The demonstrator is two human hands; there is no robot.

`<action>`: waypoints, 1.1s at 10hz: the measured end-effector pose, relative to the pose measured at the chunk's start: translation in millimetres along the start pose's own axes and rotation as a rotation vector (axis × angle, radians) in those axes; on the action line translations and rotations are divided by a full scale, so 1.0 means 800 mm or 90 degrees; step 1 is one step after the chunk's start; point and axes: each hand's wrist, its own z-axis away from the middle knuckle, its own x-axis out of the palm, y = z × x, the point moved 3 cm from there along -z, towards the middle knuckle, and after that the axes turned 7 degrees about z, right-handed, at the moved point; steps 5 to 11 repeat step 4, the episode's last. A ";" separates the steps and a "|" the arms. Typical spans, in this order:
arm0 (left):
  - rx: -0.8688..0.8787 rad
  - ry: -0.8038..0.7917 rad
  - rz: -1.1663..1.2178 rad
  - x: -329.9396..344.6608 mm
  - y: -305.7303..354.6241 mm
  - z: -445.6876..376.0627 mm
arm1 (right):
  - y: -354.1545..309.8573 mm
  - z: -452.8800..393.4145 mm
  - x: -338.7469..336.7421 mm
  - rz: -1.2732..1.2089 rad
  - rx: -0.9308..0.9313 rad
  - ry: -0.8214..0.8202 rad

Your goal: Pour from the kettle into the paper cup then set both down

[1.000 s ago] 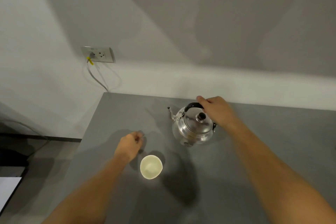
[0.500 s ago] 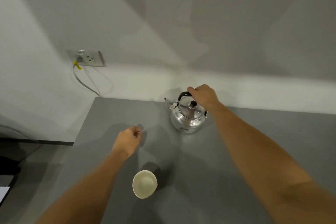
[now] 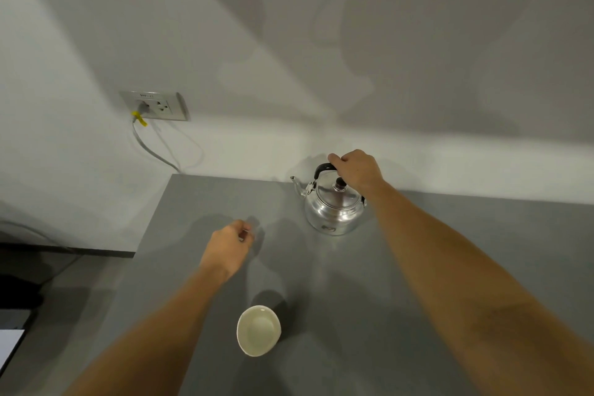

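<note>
We see the kettle (image 3: 334, 206) standing upright at the far side of the table (image 3: 418, 299), spout to the left. Our right hand (image 3: 356, 170) is curled around its black handle. The cup (image 3: 258, 334) stands nearer us, well apart from the kettle. Our left hand (image 3: 228, 247) hovers between them, fingers loosely curled, holding nothing.

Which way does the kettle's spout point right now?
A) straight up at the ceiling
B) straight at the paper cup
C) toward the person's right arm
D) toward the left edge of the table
D: the kettle stands upright on the table, its spout angled toward the table's left side.
</note>
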 end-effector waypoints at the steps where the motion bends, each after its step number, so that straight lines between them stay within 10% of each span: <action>1: 0.000 -0.008 -0.009 -0.001 0.004 0.003 | 0.000 0.005 -0.001 0.030 -0.026 0.011; 3: 0.064 -0.002 -0.034 -0.027 0.037 0.023 | -0.026 0.060 -0.028 0.183 -0.176 0.206; 11: 0.134 0.018 -0.051 -0.054 0.077 0.035 | -0.041 0.091 -0.040 0.163 -0.202 0.173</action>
